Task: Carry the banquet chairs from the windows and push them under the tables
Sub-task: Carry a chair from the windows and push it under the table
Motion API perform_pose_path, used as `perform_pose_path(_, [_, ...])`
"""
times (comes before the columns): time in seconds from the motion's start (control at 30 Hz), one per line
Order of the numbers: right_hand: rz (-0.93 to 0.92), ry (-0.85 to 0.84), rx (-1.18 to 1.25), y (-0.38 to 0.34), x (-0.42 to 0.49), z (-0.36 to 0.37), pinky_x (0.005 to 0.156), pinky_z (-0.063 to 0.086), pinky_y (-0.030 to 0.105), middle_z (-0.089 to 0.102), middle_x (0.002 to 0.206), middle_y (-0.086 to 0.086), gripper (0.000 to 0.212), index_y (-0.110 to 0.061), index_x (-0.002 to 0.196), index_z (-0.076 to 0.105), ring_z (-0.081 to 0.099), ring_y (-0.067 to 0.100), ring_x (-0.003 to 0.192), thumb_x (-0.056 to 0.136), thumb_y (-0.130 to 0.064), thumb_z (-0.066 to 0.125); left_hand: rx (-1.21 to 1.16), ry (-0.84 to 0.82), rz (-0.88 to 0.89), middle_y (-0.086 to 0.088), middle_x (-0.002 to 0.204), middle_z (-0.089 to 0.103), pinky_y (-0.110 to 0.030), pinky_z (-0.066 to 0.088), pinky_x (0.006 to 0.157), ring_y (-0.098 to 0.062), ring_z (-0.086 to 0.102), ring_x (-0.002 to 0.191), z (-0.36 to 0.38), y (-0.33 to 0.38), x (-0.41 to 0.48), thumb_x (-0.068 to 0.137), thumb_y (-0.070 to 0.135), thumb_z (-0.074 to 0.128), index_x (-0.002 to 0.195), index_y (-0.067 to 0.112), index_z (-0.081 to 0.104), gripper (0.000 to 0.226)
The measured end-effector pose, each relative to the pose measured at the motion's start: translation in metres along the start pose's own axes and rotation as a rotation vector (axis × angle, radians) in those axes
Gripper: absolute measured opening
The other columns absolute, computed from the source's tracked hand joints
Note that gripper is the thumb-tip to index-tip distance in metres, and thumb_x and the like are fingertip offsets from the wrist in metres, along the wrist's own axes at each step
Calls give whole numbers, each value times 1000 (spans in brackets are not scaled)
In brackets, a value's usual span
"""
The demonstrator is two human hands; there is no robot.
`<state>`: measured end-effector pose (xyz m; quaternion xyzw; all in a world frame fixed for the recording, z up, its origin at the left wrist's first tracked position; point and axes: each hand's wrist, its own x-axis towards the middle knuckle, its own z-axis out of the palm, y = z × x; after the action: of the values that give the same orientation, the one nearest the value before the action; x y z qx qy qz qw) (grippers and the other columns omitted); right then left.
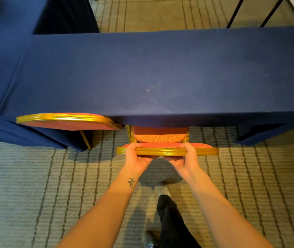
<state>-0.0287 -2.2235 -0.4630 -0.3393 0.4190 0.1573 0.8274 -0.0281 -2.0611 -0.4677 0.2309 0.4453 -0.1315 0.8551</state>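
Observation:
A banquet chair (160, 136) with a gold frame and red patterned cushions stands right in front of me, its seat partly under the blue-clothed table (160, 72). My left hand (136, 155) grips the gold top rail of its backrest on the left, fingers curled over the top. My right hand (183, 156) grips the same rail to the right of it. A second chair (65, 120) of the same kind stands to the left, pushed in against the table edge.
Another blue-clothed table (8, 51) joins on the left. Black metal legs (235, 13) stand beyond the table at the far right. The striped beige carpet (35, 176) spreads around me; my dark trouser leg and shoes (169, 221) are below my arms.

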Motion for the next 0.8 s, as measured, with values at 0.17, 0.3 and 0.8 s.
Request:
perform_pose_path(0.17, [12, -25, 4, -21, 22, 24, 86, 58, 57, 66, 109, 21, 28, -10, 113, 60, 63, 38, 103, 87, -10, 48, -5, -20, 12, -27, 109, 67, -67, 52, 82, -47, 63, 101, 25, 17, 19, 91, 9, 40, 122, 0, 57, 37])
perform_pose_path(0.3, [2, -27, -14, -37, 38, 35, 83, 58, 57, 65, 108, 22, 22, -8, 109, 58, 64, 39, 103, 89, -11, 49, 14, -11, 29, -28, 107, 66, -66, 53, 77, -48, 63, 99, 45, 24, 30, 91, 10, 40, 118, -1, 58, 34])
perform_pose_path(0.8, [7, -11, -39, -71, 79, 89, 80, 59, 59, 65, 110, 22, 38, -5, 117, 60, 63, 38, 100, 80, -14, 59, 9, -63, 38, -26, 110, 65, -68, 47, 87, -46, 60, 101, 93, 65, 74, 92, 8, 39, 109, -3, 62, 30])
